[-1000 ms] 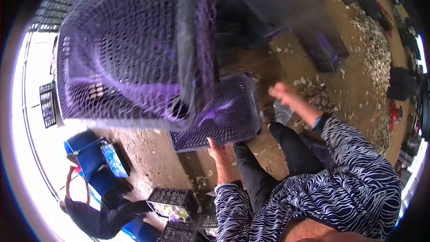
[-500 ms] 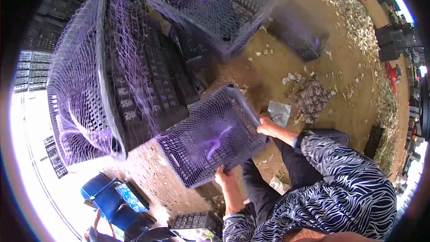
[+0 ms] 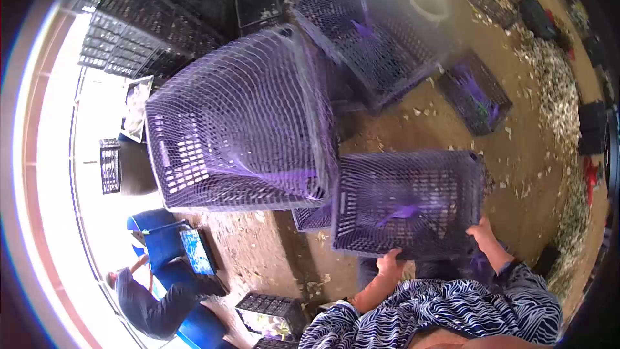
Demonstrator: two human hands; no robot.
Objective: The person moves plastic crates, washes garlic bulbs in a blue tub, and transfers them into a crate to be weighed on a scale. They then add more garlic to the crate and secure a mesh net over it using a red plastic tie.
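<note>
A dark plastic crate covered with purple netting (image 3: 410, 203) is held in front of my body, its near side toward me. My left hand (image 3: 390, 264) grips the near rim, left of its middle. At the crate's near right corner my right hand (image 3: 481, 231) is closed on the edge. The netting is gathered into a purple knot (image 3: 402, 213) over the middle. Just to the left, close against the held crate, stands a large netted crate stack (image 3: 242, 123). Another netted crate (image 3: 371, 35) sits beyond.
A small crate with purple net and greens (image 3: 475, 94) lies on the floor at right. Husk piles (image 3: 552, 84) run along the far right. At lower left a person (image 3: 152, 300) bends by blue barrels (image 3: 165, 239). A crate (image 3: 271, 317) stands near my left.
The held crate has moved right and turned squarer to my body, both hands still on it. The view has shifted, and more of the person at lower left shows.
</note>
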